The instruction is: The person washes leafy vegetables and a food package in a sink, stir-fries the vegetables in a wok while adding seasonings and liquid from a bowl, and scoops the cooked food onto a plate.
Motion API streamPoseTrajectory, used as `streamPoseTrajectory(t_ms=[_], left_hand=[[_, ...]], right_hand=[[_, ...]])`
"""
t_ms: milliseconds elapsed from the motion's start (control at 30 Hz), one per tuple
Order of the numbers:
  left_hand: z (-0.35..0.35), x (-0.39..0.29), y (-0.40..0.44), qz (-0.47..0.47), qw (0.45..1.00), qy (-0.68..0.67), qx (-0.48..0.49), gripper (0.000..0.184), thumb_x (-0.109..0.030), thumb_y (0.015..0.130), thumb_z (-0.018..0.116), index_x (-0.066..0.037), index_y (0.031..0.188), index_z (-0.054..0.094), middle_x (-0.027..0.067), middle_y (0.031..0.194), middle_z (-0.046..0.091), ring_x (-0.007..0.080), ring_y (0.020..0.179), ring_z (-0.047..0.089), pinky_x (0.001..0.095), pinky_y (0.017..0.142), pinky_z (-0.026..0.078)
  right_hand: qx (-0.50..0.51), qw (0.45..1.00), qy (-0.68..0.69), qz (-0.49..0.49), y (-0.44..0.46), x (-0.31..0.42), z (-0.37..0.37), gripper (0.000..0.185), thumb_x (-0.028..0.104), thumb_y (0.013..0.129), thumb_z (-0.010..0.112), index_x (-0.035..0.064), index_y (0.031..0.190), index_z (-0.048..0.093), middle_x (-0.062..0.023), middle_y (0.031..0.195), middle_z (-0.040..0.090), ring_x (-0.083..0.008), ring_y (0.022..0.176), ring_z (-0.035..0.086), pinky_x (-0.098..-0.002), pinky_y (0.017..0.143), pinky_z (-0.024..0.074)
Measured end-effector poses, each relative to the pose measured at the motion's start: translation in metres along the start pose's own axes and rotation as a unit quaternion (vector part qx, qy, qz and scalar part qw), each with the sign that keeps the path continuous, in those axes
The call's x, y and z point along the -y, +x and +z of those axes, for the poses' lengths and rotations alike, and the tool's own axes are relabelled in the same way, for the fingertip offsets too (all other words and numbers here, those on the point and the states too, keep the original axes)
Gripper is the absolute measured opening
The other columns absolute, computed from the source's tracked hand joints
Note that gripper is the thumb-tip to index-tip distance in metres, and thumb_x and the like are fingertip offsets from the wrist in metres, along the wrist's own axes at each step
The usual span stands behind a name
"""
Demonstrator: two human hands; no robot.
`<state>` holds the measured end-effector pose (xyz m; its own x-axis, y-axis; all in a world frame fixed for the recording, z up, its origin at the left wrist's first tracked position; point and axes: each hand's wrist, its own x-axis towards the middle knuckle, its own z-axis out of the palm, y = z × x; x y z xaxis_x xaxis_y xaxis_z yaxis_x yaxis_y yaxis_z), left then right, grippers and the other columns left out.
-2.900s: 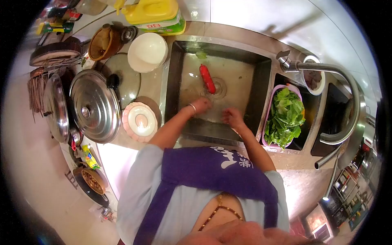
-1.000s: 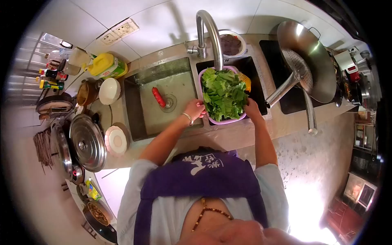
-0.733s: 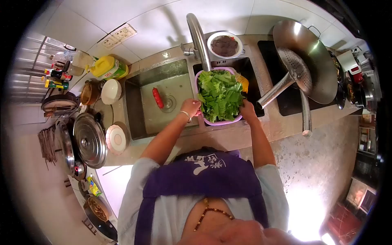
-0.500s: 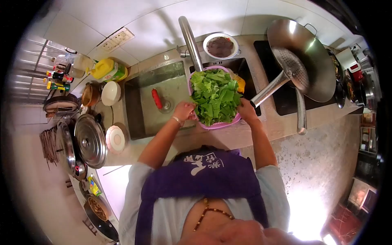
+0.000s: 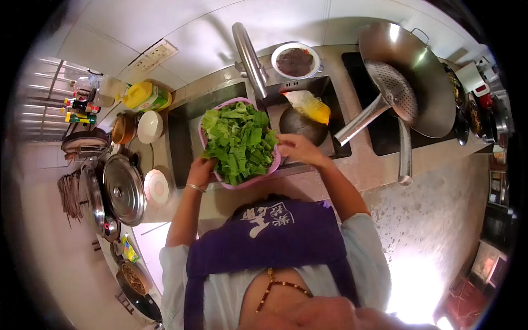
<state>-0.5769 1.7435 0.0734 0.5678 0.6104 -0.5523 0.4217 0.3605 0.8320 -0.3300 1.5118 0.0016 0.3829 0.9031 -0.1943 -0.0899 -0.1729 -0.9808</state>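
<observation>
My left hand [image 5: 201, 170] grips the near left rim of a pink-purple basket [image 5: 246, 184] heaped with cut green leaves [image 5: 240, 142]. At its right rim is my right hand [image 5: 295, 147], fingers closed on the edge. The basket is over the large left sink [image 5: 184, 118] and hides most of it; the red item seen there earlier is hidden. In the smaller right sink lie a yellow and white packet [image 5: 309, 106] and a dark round object [image 5: 301, 127].
The faucet [image 5: 249, 60] arches over the sinks. Behind them sits a white bowl of dark food [image 5: 295, 61]. A wok [image 5: 426, 82] with a perforated ladle [image 5: 393, 91] is at right. Pot lids [image 5: 124, 190], bowls [image 5: 150, 127] and a yellow jug [image 5: 146, 97] stand left.
Both hands have lifted the basket of leaves out of the right sink and moved it left, over the large sink. The packet and dark round object are now uncovered.
</observation>
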Motion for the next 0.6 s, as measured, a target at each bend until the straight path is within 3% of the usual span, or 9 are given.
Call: streamPoseTrajectory(t_ms=[67,100,133,200,300,333,433,500,600], left_hand=[[-0.033,0.028,0.016,0.034,0.999,0.013,-0.005,0.019,-0.013,0.085,0.056,-0.005,0.102,0.057,0.0023,0.082,0.061,0.0135,0.067,0.061,0.0302,0.057,0.054],[-0.032,0.022,0.009,0.026,0.999,0.019,-0.021,0.021,-0.014,0.085,0.056,-0.005,0.104,0.057,0.0025,0.084,0.061,0.0141,0.069,0.061,0.0302,0.058,0.054],[-0.029,0.007,-0.003,0.017,0.999,0.025,-0.035,0.022,-0.014,0.086,0.056,-0.005,0.106,0.057,0.0027,0.086,0.062,0.0146,0.071,0.062,0.0302,0.059,0.054],[-0.030,0.001,-0.010,0.010,0.998,0.010,-0.061,0.031,-0.015,0.087,0.056,-0.006,0.116,0.054,0.0040,0.096,0.063,0.0155,0.079,0.063,0.0290,0.061,0.054],[-0.036,0.010,-0.006,0.042,0.995,-0.040,-0.087,0.028,-0.016,0.085,0.060,-0.005,0.111,0.056,0.0019,0.090,0.061,0.0118,0.071,0.061,0.0239,0.056,0.052],[-0.036,0.008,-0.008,0.030,0.995,-0.022,-0.093,0.028,-0.016,0.085,0.060,-0.005,0.111,0.056,0.0015,0.089,0.061,0.0104,0.069,0.059,0.0226,0.054,0.050],[-0.035,0.006,-0.009,0.014,0.995,-0.004,-0.098,0.028,-0.017,0.086,0.060,-0.005,0.111,0.056,0.0005,0.086,0.060,0.0070,0.062,0.053,0.0193,0.049,0.043],[-0.031,0.013,-0.005,0.029,0.996,-0.037,-0.082,0.028,-0.017,0.087,0.060,-0.005,0.111,0.056,0.0000,0.084,0.060,0.0053,0.059,0.050,0.0179,0.047,0.038],[-0.016,0.010,-0.003,0.026,0.998,-0.029,-0.055,0.030,-0.017,0.087,0.059,-0.006,0.115,0.054,0.0030,0.093,0.062,0.0113,0.068,0.058,0.0239,0.053,0.048]], right_hand=[[-0.104,0.968,-0.217,-0.072,0.016,-0.013,-0.030,0.042,0.026,0.078,0.065,0.0007,0.110,0.058,-0.0141,0.094,0.062,-0.0275,0.086,0.061,-0.0372,0.077,0.0487],[-0.195,0.922,-0.333,-0.036,0.015,-0.003,-0.040,0.043,0.028,0.077,0.066,0.0027,0.110,0.058,-0.0140,0.094,0.063,-0.0294,0.087,0.062,-0.0380,0.078,0.0489],[-0.236,0.883,-0.396,0.088,0.030,-0.013,-0.057,0.052,0.022,0.074,0.068,0.0076,0.122,0.053,-0.0163,0.119,0.056,-0.0316,0.111,0.054,-0.0399,0.093,0.0438],[-0.272,0.773,-0.573,0.005,0.041,-0.049,-0.090,0.067,0.016,0.071,0.069,0.0131,0.132,0.042,-0.0150,0.137,0.040,-0.0334,0.126,0.038,-0.0415,0.100,0.0378],[-0.170,0.789,-0.580,0.109,0.059,-0.055,-0.107,0.080,0.012,0.069,0.070,0.0208,0.139,0.032,-0.0129,0.145,0.028,-0.0368,0.131,0.029,-0.0420,0.102,0.0359],[-0.155,0.788,-0.572,0.163,0.062,-0.037,-0.104,0.081,0.010,0.070,0.069,0.0263,0.140,0.030,-0.0133,0.144,0.027,-0.0366,0.128,0.034,-0.0417,0.100,0.0381],[-0.158,0.787,-0.543,0.247,0.076,-0.033,-0.106,0.079,0.010,0.070,0.068,0.0278,0.139,0.032,-0.0155,0.142,0.030,-0.0365,0.123,0.039,-0.0397,0.096,0.0409],[-0.148,0.806,-0.523,0.233,0.071,-0.032,-0.108,0.077,0.012,0.071,0.067,0.0275,0.138,0.034,-0.0177,0.136,0.037,-0.0356,0.116,0.046,-0.0388,0.094,0.0427],[-0.181,0.860,-0.442,0.181,0.056,-0.023,-0.116,0.071,0.017,0.072,0.068,0.0227,0.136,0.039,-0.0196,0.123,0.050,-0.0354,0.106,0.054,-0.0377,0.090,0.0443]])
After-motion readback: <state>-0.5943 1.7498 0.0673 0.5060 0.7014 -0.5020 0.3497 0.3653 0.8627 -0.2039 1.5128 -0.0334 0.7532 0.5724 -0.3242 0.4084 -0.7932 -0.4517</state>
